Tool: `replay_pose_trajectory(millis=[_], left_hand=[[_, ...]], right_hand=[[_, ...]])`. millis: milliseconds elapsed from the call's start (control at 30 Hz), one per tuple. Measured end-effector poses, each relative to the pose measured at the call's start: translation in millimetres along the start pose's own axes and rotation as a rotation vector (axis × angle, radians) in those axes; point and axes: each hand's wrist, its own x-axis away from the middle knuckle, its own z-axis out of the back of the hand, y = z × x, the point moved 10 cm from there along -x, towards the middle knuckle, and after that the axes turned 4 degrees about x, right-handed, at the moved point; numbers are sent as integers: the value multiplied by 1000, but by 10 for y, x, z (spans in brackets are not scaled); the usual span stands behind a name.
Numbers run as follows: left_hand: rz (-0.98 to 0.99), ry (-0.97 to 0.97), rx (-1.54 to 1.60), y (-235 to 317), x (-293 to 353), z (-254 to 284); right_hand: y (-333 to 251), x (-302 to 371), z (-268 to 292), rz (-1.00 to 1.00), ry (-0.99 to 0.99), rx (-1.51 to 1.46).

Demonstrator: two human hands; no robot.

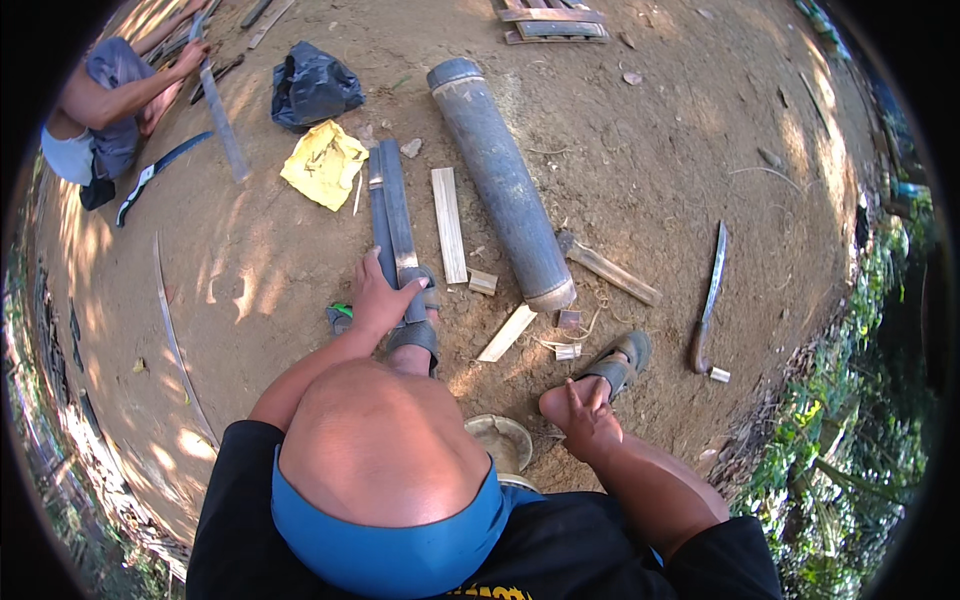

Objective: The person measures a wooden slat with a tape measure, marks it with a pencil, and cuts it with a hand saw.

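My left hand [384, 303] is closed on two long, dark split bamboo strips [398, 200], its thumb across them and its fingers on the left side. Their near ends lie by my left sandal [416, 335]. At my right ankle, my right hand [588, 425] rests with fingers stretched downward and nothing in it. A thick bamboo culm [505, 190] lies to the right of the strips. Between them is a pale flat split piece [449, 225], with small offcuts [482, 282] nearby. A hammer-like tool with a wooden handle [620, 276] lies beside the culm's near end.
A curved machete [712, 290] lies at right. Beyond the strips are a yellow sheet [325, 165] and a black plastic bag [315, 85]. At far left, a person [110, 110] holds a long strip, near a saw [165, 170]. Slats [555, 25] lie far ahead; a round container [500, 440] stands between my legs.
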Motion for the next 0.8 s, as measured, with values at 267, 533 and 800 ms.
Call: replay_pose_trajectory(millis=[267,533,800], left_hand=[[33,-171,-49,-91,99,-289],[55,-116,58,-61,40,-149],[266,-37,347,-663,-509,-196]], right_hand=[[50,-6,2,-26,76,49],[44,-115,-127,24,24,4],[-97,141,118,-72,-53,-10]])
